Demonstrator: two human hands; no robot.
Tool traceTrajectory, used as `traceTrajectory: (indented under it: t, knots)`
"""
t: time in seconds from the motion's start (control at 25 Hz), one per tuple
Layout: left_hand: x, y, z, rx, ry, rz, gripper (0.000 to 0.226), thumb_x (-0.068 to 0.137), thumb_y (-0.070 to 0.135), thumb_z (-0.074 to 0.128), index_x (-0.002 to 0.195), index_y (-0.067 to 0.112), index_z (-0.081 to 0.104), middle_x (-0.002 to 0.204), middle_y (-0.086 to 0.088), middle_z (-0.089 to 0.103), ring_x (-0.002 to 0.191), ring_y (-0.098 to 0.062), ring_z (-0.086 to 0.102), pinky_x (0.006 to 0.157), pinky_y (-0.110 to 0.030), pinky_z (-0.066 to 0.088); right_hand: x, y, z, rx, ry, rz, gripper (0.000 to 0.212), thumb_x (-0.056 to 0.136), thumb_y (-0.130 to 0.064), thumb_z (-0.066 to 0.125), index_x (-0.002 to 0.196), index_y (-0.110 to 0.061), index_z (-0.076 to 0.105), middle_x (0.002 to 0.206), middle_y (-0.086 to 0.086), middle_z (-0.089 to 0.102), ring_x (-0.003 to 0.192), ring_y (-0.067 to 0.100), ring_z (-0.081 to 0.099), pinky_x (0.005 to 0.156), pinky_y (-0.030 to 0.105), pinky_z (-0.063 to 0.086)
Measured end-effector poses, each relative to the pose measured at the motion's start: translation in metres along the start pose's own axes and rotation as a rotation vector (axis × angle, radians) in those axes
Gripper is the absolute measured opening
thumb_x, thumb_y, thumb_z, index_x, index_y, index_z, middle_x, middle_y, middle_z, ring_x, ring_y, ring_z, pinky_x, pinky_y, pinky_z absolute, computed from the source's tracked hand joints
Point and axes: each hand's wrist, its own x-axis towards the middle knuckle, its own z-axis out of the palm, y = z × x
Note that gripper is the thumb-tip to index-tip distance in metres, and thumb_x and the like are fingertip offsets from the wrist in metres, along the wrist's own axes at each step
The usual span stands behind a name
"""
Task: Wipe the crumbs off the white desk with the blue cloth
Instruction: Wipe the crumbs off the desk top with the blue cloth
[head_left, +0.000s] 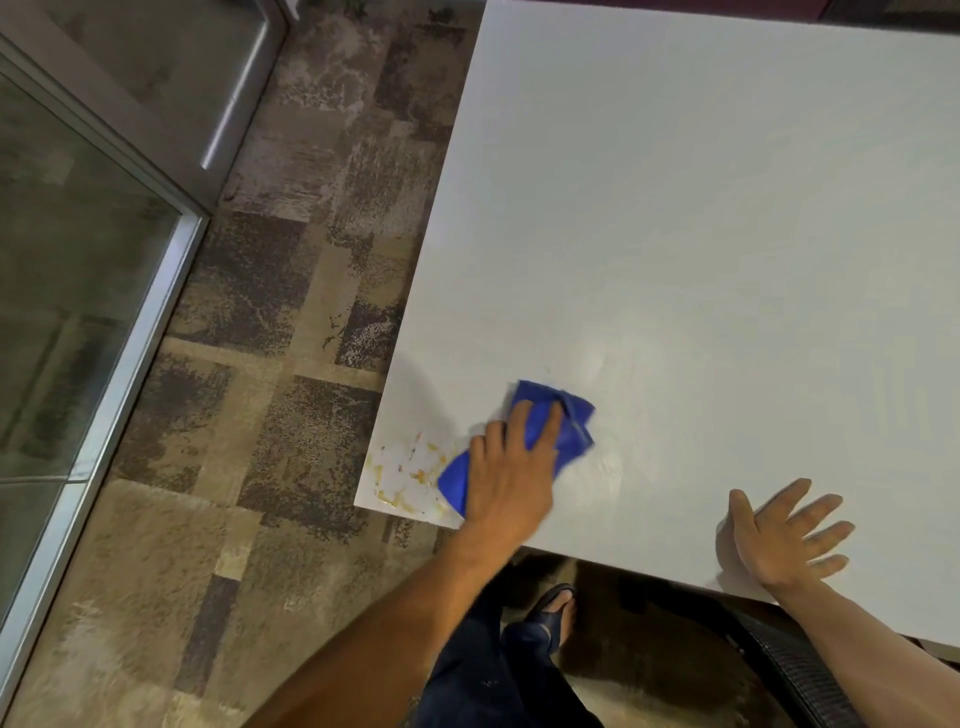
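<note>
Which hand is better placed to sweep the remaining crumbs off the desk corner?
Left. The left hand presses the blue cloth beside the crumbs; the right hand rests flat, empty, farther away.

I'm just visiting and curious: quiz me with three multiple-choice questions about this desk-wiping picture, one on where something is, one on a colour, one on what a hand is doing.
1. Where do the crumbs lie on the white desk?
A. At its near left corner
B. In its middle
C. Along its far edge

2. What colour is the cloth?
A. Green
B. Blue
C. White

3. What is the right hand doing?
A. Gripping the cloth
B. Holding a cup
C. Resting open on the desk, fingers spread

Answers:
1. A: the yellowish bits sit by the corner nearest the carpet, left of the cloth.
2. B: the bunched cloth is bright blue.
3. C: the right hand lies flat and empty near the desk's near edge, while the left hand presses on the cloth.
</note>
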Motion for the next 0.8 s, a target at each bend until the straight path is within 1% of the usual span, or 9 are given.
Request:
traceTrajectory:
  t: [0.04,0.08,0.12,0.24,0.32,0.4,0.64,0.72,0.8]
  knots:
    - [-0.009,0.011,0.010,0.023,-0.044,0.082,0.082,0.077,0.025,0.069,0.150,0.024,0.032,0.148,-0.014,0.041,0.104,-0.034,0.052,0.081,-0.046,0.048,0.000,0.001,0.000,-0.007,-0.001,-0.005,0.120,0.060,-0.085,-0.001,0.154,-0.012,-0.014,0.162,0.023,-0.015,0.148,0.047,-0.011,0.113,0.068,-0.009]
    - [-0.028,0.026,0.027,0.032,-0.142,0.144,0.083,0.076,0.027,0.068,0.150,0.026,0.032,0.152,-0.014,0.038,0.108,-0.036,0.051,0.084,-0.048,0.048,0.002,0.002,0.000,-0.010,-0.001,-0.015,0.118,0.062,-0.084,0.000,0.154,-0.012,-0.014,0.162,0.022,-0.016,0.148,0.046,-0.012,0.113,0.068,-0.010]
    - [-0.041,0.038,0.040,0.082,-0.146,0.216,0.082,0.078,0.030,0.066,0.152,0.026,0.031,0.156,-0.014,0.033,0.116,-0.039,0.050,0.089,-0.051,0.048,0.001,0.002,0.000,-0.005,0.002,-0.019,0.116,0.064,-0.083,0.002,0.154,-0.012,-0.015,0.162,0.022,-0.016,0.148,0.046,-0.013,0.113,0.067,-0.011]
    - [-0.040,0.018,0.065,0.080,-0.133,0.231,0.071,0.095,0.046,0.049,0.157,0.026,0.020,0.165,-0.011,0.015,0.142,-0.043,0.032,0.108,-0.058,0.038,0.000,0.002,0.003,0.008,-0.006,-0.011,0.110,0.071,-0.082,0.005,0.154,-0.013,-0.016,0.162,0.022,-0.017,0.148,0.045,-0.014,0.113,0.066,-0.012]
    - [-0.041,0.011,0.066,0.144,-0.171,0.286,0.068,0.099,0.049,0.039,0.158,0.026,0.015,0.166,-0.012,0.011,0.147,-0.044,0.021,0.115,-0.062,0.024,0.002,0.004,0.004,0.003,0.003,0.012,0.102,0.082,-0.080,0.013,0.154,-0.013,-0.016,0.162,0.022,-0.018,0.148,0.045,-0.014,0.113,0.066,-0.012]
    - [-0.039,0.002,0.066,0.159,-0.169,0.316,0.066,0.100,0.050,0.035,0.158,0.027,0.014,0.166,-0.012,0.011,0.148,-0.046,0.019,0.116,-0.065,0.018,0.002,0.005,0.004,0.002,0.006,0.023,0.094,0.092,-0.074,0.020,0.154,-0.014,-0.017,0.162,0.021,-0.018,0.148,0.045,-0.015,0.113,0.066,-0.012]
    - [-0.038,-0.029,0.058,0.189,-0.125,0.118,0.065,0.101,0.048,0.033,0.158,0.026,0.011,0.166,-0.014,0.007,0.145,-0.050,0.022,0.112,-0.070,0.016,0.004,0.007,0.005,0.005,-0.001,0.030,0.089,0.096,-0.067,0.025,0.154,-0.014,-0.017,0.162,0.021,-0.018,0.148,0.045,-0.014,0.114,0.067,-0.010]
    - [-0.035,-0.053,0.047,0.190,-0.117,0.024,0.065,0.101,0.048,0.037,0.158,0.026,0.015,0.165,-0.015,0.009,0.140,-0.050,0.029,0.112,-0.069,0.022,0.005,0.008,0.005,0.011,0.001,0.023,0.088,0.097,-0.065,0.026,0.153,-0.013,-0.017,0.162,0.020,-0.018,0.148,0.045,-0.013,0.114,0.067,-0.010]
    - [-0.032,-0.077,0.036,0.172,-0.089,-0.059,0.065,0.099,0.048,0.042,0.156,0.028,0.020,0.165,-0.015,0.015,0.133,-0.049,0.038,0.106,-0.064,0.034,0.005,0.008,0.006,0.017,0.008,0.018,0.087,0.098,-0.064,0.027,0.153,-0.013,-0.017,0.162,0.020,-0.017,0.148,0.045,-0.013,0.114,0.067,-0.009]
